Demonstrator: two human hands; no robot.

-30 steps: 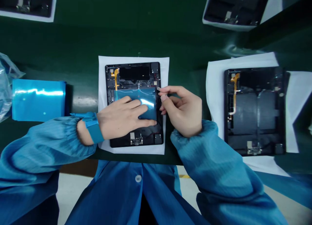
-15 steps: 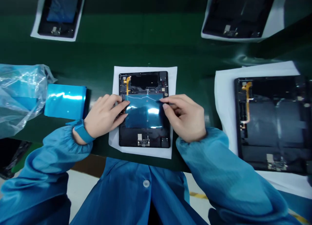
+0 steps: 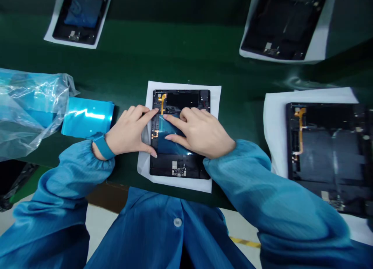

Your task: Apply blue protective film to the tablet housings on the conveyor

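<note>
Right hand (image 3: pixel 201 132) atop blue film (image 3: pixel 170 146), left hand (image 3: pixel 128 132) at its edge

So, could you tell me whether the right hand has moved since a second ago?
Yes. The right hand crossed leftward from the right edge of the tablet onto the blue film.
</note>
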